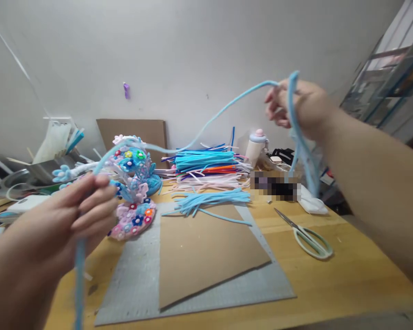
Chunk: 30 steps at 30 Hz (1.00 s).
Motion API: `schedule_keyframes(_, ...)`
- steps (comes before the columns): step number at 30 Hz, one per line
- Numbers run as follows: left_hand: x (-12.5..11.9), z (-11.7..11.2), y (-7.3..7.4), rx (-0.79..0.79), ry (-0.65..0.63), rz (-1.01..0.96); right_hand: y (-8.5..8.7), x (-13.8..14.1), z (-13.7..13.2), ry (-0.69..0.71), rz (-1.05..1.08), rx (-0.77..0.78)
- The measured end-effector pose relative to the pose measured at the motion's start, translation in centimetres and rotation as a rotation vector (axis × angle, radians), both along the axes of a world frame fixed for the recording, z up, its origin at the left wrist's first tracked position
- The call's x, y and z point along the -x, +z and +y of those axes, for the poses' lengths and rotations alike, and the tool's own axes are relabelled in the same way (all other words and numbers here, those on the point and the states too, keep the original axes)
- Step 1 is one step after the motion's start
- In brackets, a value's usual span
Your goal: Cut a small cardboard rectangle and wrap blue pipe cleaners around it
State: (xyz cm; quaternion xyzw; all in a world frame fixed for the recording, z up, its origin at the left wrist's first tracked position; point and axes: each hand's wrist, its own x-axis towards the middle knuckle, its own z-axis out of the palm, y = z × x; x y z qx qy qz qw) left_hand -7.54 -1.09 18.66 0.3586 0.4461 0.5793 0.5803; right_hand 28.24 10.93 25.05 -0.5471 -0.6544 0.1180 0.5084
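Left hand [92,208], lower left, and right hand [309,105], upper right: fingers curled around blue strand [265,84], presumably raised for table [358,266] clearance.

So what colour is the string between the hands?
Light blue; the string shows best in head view.

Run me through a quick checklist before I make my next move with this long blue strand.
1. Left hand has a grip on the blue strand: ok, fingers closed around it.
2. Right hand has a grip too: ok, the strand runs up to its curled fingers.
3. Strand pulled straight between the hands: not ok, it sags in a wavy curve.
4. Lower end below the left hand: cannot tell, it runs out of the picture.
5. Scissors clear of both hands: ok, lying on the table.
6. Cardboard sheet bare: not ok, light-blue strands reach over its far edge.
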Motion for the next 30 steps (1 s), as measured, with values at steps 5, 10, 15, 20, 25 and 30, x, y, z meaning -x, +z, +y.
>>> schedule_keyframes(5,-6.7,7.6,1.6,-0.191,-0.024,0.006,-0.7,7.4,1.7,0.209,-0.173,-0.033)
schedule_keyframes(10,-8.9,14.2,-1.5,-0.187,0.038,0.177,-5.8,12.4,3.5,0.364,-0.033,0.354)
schedule_keyframes(15,-8.7,16.8,-3.6,-0.094,0.041,0.205,-11.2,14.4,2.8,0.476,0.044,0.511)
schedule_keyframes(20,-8.9,15.7,-5.3,-0.061,-0.01,0.131,-12.3,13.6,3.2,0.451,0.19,0.563)
schedule_keyframes(25,-9.8,7.9,-9.4,0.077,-0.326,0.063,-11.1,10.5,5.3,0.321,0.352,0.529)
schedule_keyframes(30,-7.6,0.2,-12.1,0.221,-0.698,0.08,-10.1,6.4,7.3,0.147,0.42,0.425)
